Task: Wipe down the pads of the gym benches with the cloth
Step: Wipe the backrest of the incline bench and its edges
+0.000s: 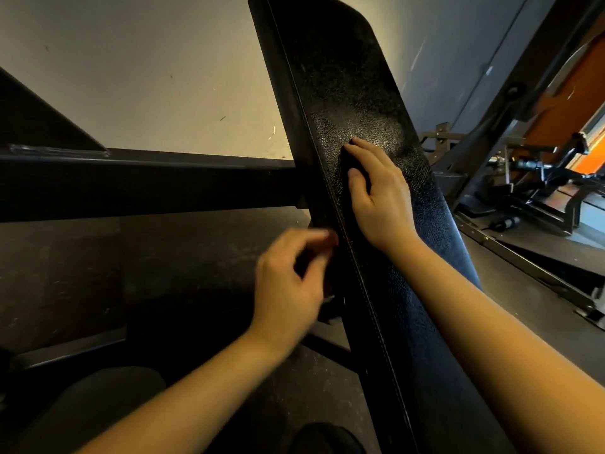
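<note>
**A:** Black bench pad [347, 93] running up the middle, tilted, its grainy skin catching a glint of light.

**B:** And there's a pale stitched seam [360, 280] down its left edge. What's lying on it?

**A:** The right hand [379, 198], flat on the pad about halfway up, fingers [366, 149] stretched up the surface.

**B:** Something dark under those fingers, the cloth [347, 160] perhaps. Too dim to be sure.

**A:** Below it all, a dark speckled floor [82, 273], with a black frame bar [131, 181] crossing on the left.
</note>
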### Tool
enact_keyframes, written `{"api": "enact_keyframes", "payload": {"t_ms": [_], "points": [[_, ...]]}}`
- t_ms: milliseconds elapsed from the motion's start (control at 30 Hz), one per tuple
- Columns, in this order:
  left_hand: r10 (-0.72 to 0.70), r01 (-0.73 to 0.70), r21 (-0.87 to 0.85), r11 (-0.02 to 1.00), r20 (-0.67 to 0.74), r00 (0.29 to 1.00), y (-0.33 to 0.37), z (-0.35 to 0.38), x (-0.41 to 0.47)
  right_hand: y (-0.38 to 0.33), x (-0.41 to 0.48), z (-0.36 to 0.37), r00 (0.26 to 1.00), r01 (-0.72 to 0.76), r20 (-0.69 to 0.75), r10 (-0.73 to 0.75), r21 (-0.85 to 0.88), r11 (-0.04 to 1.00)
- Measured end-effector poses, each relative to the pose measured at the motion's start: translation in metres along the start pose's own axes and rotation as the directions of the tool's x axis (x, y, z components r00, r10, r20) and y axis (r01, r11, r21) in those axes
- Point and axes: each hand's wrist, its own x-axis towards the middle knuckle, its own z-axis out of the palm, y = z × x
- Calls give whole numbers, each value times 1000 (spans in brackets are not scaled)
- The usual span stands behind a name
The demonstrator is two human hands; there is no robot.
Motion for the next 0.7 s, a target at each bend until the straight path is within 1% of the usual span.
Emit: {"api": "enact_keyframes", "payload": {"t_ms": [67,133,200,233,267,333,367,467,500,533,567,600,667,700], "points": [[-4,10,-52,999,106,994,10,1,-51,0,-1,0,1000,-1,-6,1,2,1000],[37,-33,-38,999,116,993,9,1,-41,1,-1,1,1000,-1,-11,1,1,1000],[56,-56,26,998,16,998,5,0,8,1,-1,2,1000,6,-11,-6,9,1000],[35,-32,45,998,-59,998,4,-2,39,1,-1,2,1000,8,-10,-8,10,1000],[3,1,43,999,-99,995,3,-5,62,1,-1,1,1000,10,-12,-10,9,1000],[2,4,53,999,-120,993,3,-2,67,1,-1,1,1000,11,-15,-11,6,1000],[14,-9,47,999,-100,995,1,1,47,1,-2,1,1000,12,-16,-12,8,1000],[15,-11,-45,999,92,996,10,5,-43,2,-2,2,1000,10,-26,-10,9,1000],[46,-40,-52,998,135,990,12,4,-58,2,-2,2,1000,8,-24,-8,9,1000],[75,-68,-45,997,157,985,10,3,-54,2,-1,2,1000,5,-21,-5,6,1000],[102,-101,-11,995,145,984,4,3,-39,2,-1,2,1000,2,-16,-2,0,1000],[94,-97,19,995,100,991,-1,2,-17,1,0,2,1000,0,-11,0,-3,1000],[9,-9,35,999,-14,1000,-4,-2,23,0,0,2,1000,-2,-8,2,-5,1000],[-7,7,23,1000,-29,1000,-4,-2,28,-1,-1,1,1000,-3,-10,3,-7,1000]]}}
